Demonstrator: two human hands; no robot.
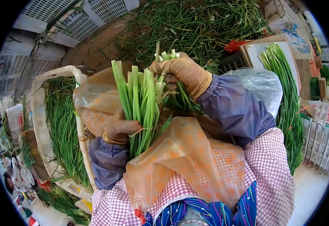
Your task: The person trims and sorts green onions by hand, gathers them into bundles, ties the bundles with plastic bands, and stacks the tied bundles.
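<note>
- A bunch of green stalks (pixel 140 103) is standing roughly upright above the person's lap, pale cut ends pointing up.
- The left hand (pixel 121 127) is gripping this bunch, its thumb lying across the stalks.
- The right hand (pixel 183 72) is clenching a few other stalks (pixel 169 55) near the bunch's top, their pale ends poking above the fist.
- A plastic apron (pixel 183 158) is covering the lap below.
- To the left, a white crate (pixel 39 120) is holding long greens (pixel 64 124).
- Ahead, loose leaves (pixel 194 28) are littering the ground.
</note>
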